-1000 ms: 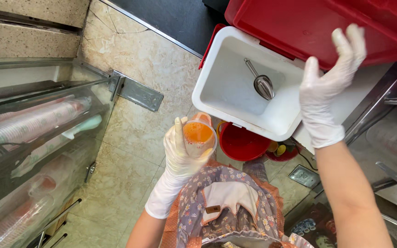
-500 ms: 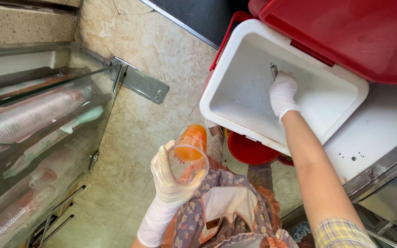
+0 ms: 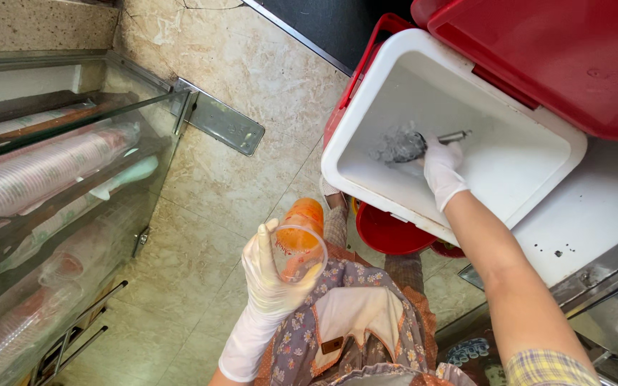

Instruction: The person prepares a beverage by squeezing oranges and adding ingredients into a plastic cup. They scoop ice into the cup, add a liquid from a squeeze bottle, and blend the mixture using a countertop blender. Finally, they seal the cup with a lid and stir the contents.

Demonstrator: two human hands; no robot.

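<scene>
My left hand (image 3: 272, 275), in a white glove, grips a clear plastic cup (image 3: 298, 243) with orange drink in it, tilted, held above my flowered apron. Inside the white cooler box (image 3: 366, 175), my gloved right hand (image 3: 441, 168) holds a metal scoop (image 3: 413, 144) by its handle. The scoop is heaped with ice and lifted over the box's left side. The cooler's red lid (image 3: 566, 57) stands open above it.
A glass cabinet (image 3: 59, 193) at left holds stacked sleeves of plastic cups. A red bucket (image 3: 388, 232) sits on the tiled floor (image 3: 237, 171) under the cooler. A steel counter edge (image 3: 595, 275) runs along the right.
My right hand dropped from the lid into the cooler, took the scoop and has raised it full of ice. The cup has tilted and lowered slightly.
</scene>
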